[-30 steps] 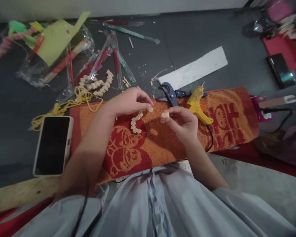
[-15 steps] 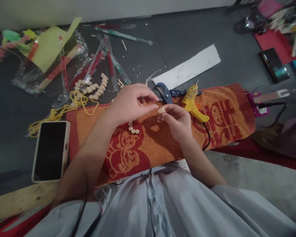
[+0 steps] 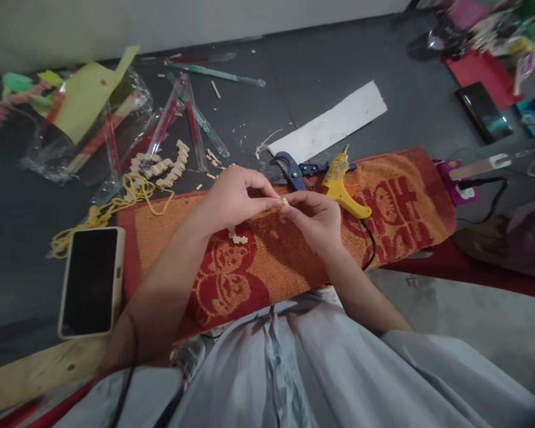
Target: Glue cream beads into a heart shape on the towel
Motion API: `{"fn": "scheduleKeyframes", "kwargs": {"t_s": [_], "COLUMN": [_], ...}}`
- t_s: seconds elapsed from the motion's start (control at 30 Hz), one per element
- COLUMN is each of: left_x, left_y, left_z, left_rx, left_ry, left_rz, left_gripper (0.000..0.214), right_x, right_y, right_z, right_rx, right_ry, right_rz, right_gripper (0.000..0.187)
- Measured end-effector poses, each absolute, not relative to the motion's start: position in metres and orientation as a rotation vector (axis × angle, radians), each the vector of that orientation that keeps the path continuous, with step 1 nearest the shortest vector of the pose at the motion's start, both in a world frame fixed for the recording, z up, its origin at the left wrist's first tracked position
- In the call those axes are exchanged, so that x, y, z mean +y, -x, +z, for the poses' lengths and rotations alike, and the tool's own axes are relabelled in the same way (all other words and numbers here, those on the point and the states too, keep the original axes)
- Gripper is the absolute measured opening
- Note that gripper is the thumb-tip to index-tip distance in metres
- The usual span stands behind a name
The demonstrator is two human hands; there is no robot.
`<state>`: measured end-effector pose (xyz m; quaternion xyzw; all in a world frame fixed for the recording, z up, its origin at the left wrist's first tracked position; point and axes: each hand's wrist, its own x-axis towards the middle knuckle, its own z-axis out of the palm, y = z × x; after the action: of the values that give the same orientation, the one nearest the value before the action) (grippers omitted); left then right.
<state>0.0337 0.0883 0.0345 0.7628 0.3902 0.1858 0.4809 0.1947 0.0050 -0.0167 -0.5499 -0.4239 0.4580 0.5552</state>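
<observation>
Over the towel (image 3: 294, 261), my right hand (image 3: 315, 221) pinches a small block of short wooden stick pieces (image 3: 285, 201) between thumb and fingers. My left hand (image 3: 238, 199) is closed too, its thumb and fingertips meeting at the block's left side. The fingers cover most of the block. Below my left hand a short curved chain of glued stick pieces (image 3: 238, 239) lies on the towel, partly hidden. Just beyond my hands are a blue ratchet cutter (image 3: 295, 173) and a yellow hot glue gun (image 3: 342, 190).
A white strip (image 3: 332, 122) lies behind the cutter. Left are stick-piece chains (image 3: 176, 166), yellow cord (image 3: 136, 189), wrapped chopsticks (image 3: 164, 119) and a phone (image 3: 91, 282). At right are a purple power socket (image 3: 457, 181) and a dark case (image 3: 484, 110). The glue gun's cord (image 3: 373, 244) runs off the towel's front.
My left hand's fingertips have closed in from just above and now meet the block in my right fingers. The whole view has shifted slightly.
</observation>
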Motion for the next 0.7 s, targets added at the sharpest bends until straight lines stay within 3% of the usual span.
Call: {"fn": "scheduleKeyframes", "kwargs": {"t_s": [0.7], "left_x": [0.081], "left_y": [-0.034], "left_z": [0.042], "left_rx": [0.887], "left_ry": [-1.717], "left_rz": [0.411], "left_gripper": [0.018], "right_x": [-0.001], "right_y": [-0.204], "right_z": [-0.003], "right_rx": [-1.010], "right_ry": [1.226], "right_rz": [1.156], "right_gripper": [0.029]}}
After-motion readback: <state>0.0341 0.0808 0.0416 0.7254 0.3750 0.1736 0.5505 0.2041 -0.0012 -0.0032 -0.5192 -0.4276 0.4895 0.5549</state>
